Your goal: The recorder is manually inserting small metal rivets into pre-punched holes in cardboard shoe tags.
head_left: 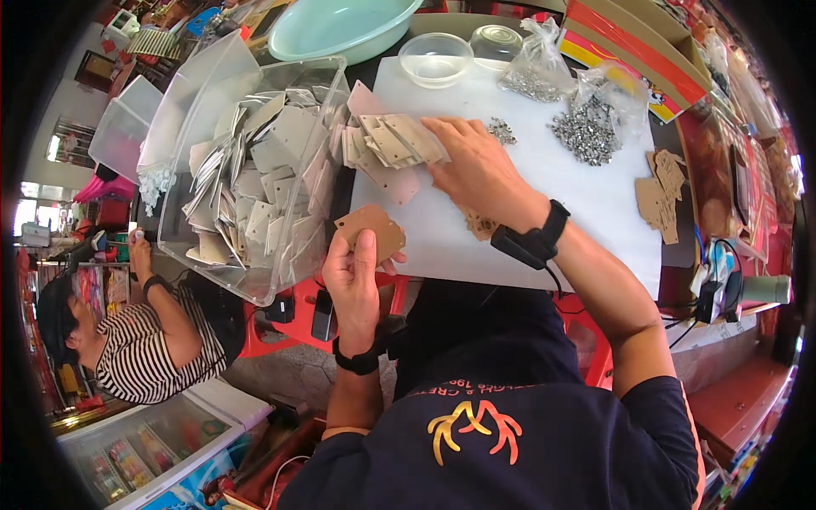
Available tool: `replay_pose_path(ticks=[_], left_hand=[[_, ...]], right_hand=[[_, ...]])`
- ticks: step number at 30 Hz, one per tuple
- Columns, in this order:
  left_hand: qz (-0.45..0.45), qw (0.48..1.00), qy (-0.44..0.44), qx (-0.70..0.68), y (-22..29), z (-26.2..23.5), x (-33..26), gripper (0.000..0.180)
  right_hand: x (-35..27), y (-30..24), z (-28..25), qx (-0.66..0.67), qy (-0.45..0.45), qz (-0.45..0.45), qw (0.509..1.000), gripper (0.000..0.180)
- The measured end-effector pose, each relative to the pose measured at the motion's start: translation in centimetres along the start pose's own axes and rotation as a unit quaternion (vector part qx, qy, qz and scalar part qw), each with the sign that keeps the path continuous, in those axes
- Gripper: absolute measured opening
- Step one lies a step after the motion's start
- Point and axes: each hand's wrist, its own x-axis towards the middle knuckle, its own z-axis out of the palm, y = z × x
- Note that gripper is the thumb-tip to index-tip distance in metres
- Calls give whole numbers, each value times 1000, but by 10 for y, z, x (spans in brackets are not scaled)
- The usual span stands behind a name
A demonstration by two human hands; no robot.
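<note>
Clear bin (pixel 183 161) at left is heaped w/ grey plates and sits near the table edge; a knock could tip it. Left hand (pixel 353 280) pinches a brown plate (pixel 371 231) by its lower edge off the mat, so it could slip. Plate is flat, tan, rounded corners, small holes. Right hand (pixel 476 166) lies flat, fingers spread, on a fanned grey plate stack (pixel 393 140) on the white mat (pixel 586 200); stack may slide apart. Loose screws (pixel 585 127) in an open bag could scatter.

I count two hands at work, left hand (pixel 353 285) and right hand (pixel 478 166). One brown plate (pixel 371 231) sits in my left. Two clear bowls (pixel 436 58) stand at the back, plus one green basin (pixel 340 25). Two bags of screws (pixel 586 123). One bin (pixel 255 170) holds grey plates, too many to count.
</note>
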Motion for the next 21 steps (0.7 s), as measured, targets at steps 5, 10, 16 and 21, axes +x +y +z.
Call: replay_pose_path(ticks=[5,10,16,21], left_hand=[[-16,1000,-2,6,1,-4,-1,25],[-34,999,-27,5,-5,-1,-2,25],[-32,997,-70,-19,-9,13,2,25],[-16,994,-108,-16,-3,27,10,23]], right_hand=[[0,15,7,-109,-65,-9,992,42],[2,17,7,-84,4,-21,996,13],[5,19,-27,186,-28,276,943,18],[-18,15,-55,481,-48,361,798,19]])
